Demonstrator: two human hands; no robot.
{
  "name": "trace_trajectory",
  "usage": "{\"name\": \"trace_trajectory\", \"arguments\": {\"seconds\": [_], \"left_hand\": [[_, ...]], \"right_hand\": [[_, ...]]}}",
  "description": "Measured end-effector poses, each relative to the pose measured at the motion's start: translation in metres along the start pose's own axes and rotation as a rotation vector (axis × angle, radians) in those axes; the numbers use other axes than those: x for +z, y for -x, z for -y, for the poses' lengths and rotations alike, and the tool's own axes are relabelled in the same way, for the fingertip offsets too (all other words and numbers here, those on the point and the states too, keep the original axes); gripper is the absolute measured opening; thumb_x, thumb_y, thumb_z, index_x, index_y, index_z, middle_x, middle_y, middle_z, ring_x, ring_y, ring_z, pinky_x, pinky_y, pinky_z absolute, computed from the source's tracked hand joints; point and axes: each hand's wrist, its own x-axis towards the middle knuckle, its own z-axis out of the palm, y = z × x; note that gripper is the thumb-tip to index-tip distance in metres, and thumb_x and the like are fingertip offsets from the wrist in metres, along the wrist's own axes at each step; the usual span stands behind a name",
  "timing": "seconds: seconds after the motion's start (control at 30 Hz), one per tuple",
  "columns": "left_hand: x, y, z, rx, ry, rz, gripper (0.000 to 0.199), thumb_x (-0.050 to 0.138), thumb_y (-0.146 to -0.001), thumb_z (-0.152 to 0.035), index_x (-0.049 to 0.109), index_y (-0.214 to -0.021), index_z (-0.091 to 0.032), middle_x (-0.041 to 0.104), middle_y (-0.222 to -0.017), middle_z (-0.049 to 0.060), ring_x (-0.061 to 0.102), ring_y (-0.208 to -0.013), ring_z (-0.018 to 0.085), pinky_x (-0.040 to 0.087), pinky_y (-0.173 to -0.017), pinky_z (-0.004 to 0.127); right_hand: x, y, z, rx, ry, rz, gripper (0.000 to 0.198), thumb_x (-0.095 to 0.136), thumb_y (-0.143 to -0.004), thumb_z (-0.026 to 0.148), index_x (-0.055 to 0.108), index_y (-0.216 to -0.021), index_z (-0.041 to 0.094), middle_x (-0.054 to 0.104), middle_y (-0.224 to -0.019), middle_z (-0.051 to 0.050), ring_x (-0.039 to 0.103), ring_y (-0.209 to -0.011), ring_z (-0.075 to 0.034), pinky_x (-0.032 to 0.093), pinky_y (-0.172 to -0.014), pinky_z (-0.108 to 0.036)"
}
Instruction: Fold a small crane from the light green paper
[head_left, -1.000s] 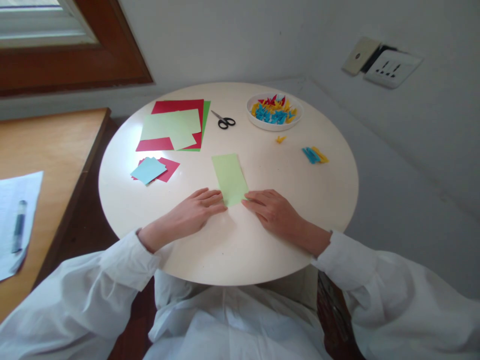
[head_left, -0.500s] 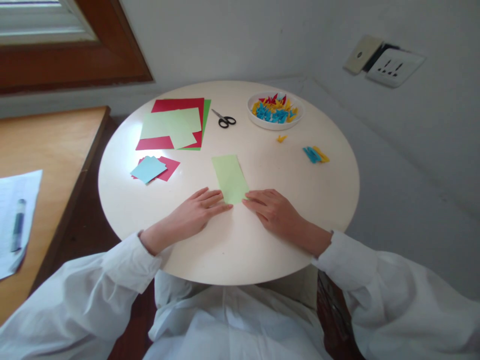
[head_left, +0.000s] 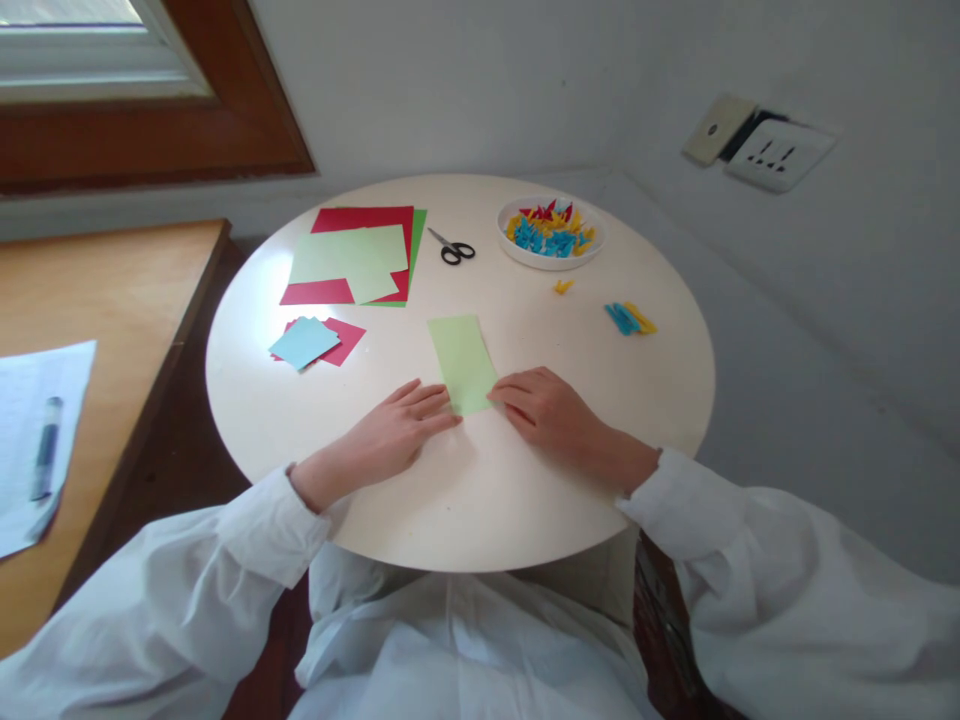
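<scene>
A light green sheet of paper (head_left: 461, 355), oblong, lies on the white round table (head_left: 420, 510) in front of me. My left hand (head_left: 390, 430) rests at its near left corner, fingers stretched out and the thumb apart from them along the near edge. At the near right corner, the thumb and fingers of my right hand (head_left: 551, 415) come together in a pinch on the paper. The fingertips cover both near corners in part.
Scissors (head_left: 452, 250) lie beyond the paper, beside large red and green sheets (head_left: 337, 255). Small blue and red squares (head_left: 307, 342) are at left. A white dish (head_left: 551, 262) holds many small folded pieces. Right of centre lie a yellow folded piece (head_left: 563, 287) and blue and yellow strips (head_left: 630, 318).
The right fingers have drawn closer together at the paper's near right corner. The left hand stays at the left corner. The whole view has shifted slightly.
</scene>
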Motion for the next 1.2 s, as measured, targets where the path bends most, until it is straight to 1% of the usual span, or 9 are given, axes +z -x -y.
{"name": "trace_trajectory", "arguments": {"seconds": [0.13, 0.27, 0.4, 0.5, 0.67, 0.87, 0.97, 1.1, 1.2], "left_hand": [[0.0, -0.001, -0.002, -0.015, -0.004, 0.001, 0.051, 0.039, -0.076, 0.002, 0.053, -0.12, -0.018, 0.05, -0.134, 0.012, 0.042, -0.128, 0.022, 0.03, -0.106, 0.046], [0.001, -0.001, -0.004, -0.049, -0.007, 0.022, 0.051, 0.039, -0.076, 0.002, 0.053, -0.121, -0.018, 0.05, -0.135, 0.012, 0.042, -0.128, 0.022, 0.029, -0.107, 0.046], [0.0, -0.001, -0.004, -0.035, -0.025, 0.018, 0.048, 0.037, -0.078, 0.001, 0.053, -0.12, -0.016, 0.052, -0.132, 0.013, 0.043, -0.127, 0.022, 0.029, -0.106, 0.045], [0.0, -0.001, -0.005, -0.023, -0.042, 0.006, 0.048, 0.035, -0.079, 0.002, 0.053, -0.12, -0.016, 0.052, -0.131, 0.014, 0.044, -0.126, 0.023, 0.031, -0.105, 0.045], [0.001, 0.001, -0.005, -0.023, -0.045, 0.0, 0.055, 0.037, -0.076, 0.002, 0.045, -0.127, -0.018, 0.051, -0.132, 0.013, 0.042, -0.127, 0.022, 0.026, -0.108, 0.045], [0.006, 0.004, -0.004, -0.081, -0.069, -0.022, 0.042, 0.033, -0.081, 0.001, 0.046, -0.119, -0.007, 0.049, -0.132, 0.016, 0.036, -0.131, 0.022, 0.018, -0.112, 0.045], [0.007, 0.004, -0.008, -0.116, -0.07, -0.03, 0.043, 0.03, -0.085, -0.002, 0.041, -0.127, -0.008, 0.051, -0.131, 0.015, 0.038, -0.128, 0.022, 0.015, -0.112, 0.049], [0.006, 0.001, -0.018, -0.203, -0.087, -0.095, 0.046, 0.032, -0.093, -0.02, 0.03, -0.138, -0.012, 0.054, -0.125, 0.015, 0.046, -0.118, 0.025, 0.019, -0.106, 0.053], [0.007, -0.002, -0.026, -0.237, -0.127, -0.092, 0.048, 0.031, -0.094, -0.034, 0.035, -0.138, -0.014, 0.054, -0.121, 0.017, 0.044, -0.116, 0.029, 0.021, -0.102, 0.056]], "right_hand": [[-0.001, -0.045, -0.016, 0.159, -0.093, -0.039, 0.049, 0.042, -0.069, 0.001, 0.055, -0.114, 0.015, 0.061, -0.119, -0.012, 0.057, -0.108, -0.023, 0.043, -0.088, -0.039], [0.003, -0.096, -0.032, 0.215, -0.185, 0.091, 0.07, 0.044, -0.061, 0.002, 0.038, -0.13, 0.016, 0.058, -0.124, -0.014, 0.055, -0.112, -0.026, 0.034, -0.096, -0.051], [-0.002, -0.126, -0.035, 0.249, -0.204, 0.259, 0.067, 0.045, -0.065, 0.003, 0.039, -0.13, 0.018, 0.065, -0.112, -0.012, 0.058, -0.106, -0.025, 0.032, -0.096, -0.049], [-0.014, -0.132, -0.029, 0.28, -0.169, 0.299, 0.061, 0.045, -0.067, 0.005, 0.046, -0.126, 0.019, 0.067, -0.106, -0.009, 0.06, -0.101, -0.023, 0.032, -0.095, -0.046], [-0.042, -0.113, -0.019, 0.173, -0.139, 0.143, 0.046, 0.046, -0.066, 0.006, 0.061, -0.107, 0.019, 0.069, -0.089, -0.004, 0.062, -0.087, -0.02, 0.034, -0.09, -0.04], [-0.066, -0.06, -0.002, 0.097, -0.148, -0.099, 0.026, 0.046, -0.074, 0.009, 0.066, -0.087, 0.02, 0.071, -0.086, -0.003, 0.062, -0.083, -0.02, 0.036, -0.085, -0.038], [-0.067, -0.029, 0.007, 0.095, -0.137, -0.156, 0.02, 0.049, -0.076, 0.01, 0.065, -0.08, 0.021, 0.071, -0.08, -0.002, 0.062, -0.08, -0.019, 0.034, -0.085, -0.04], [-0.058, 0.009, 0.018, 0.131, -0.163, -0.228, 0.018, 0.049, -0.076, 0.009, 0.062, -0.074, 0.022, 0.068, -0.077, -0.001, 0.062, -0.08, -0.018, 0.036, -0.084, -0.039], [-0.051, 0.031, 0.023, 0.171, -0.175, -0.28, 0.02, 0.05, -0.075, 0.008, 0.061, -0.066, 0.023, 0.066, -0.081, -0.002, 0.061, -0.086, -0.018, 0.037, -0.084, -0.04]]}}
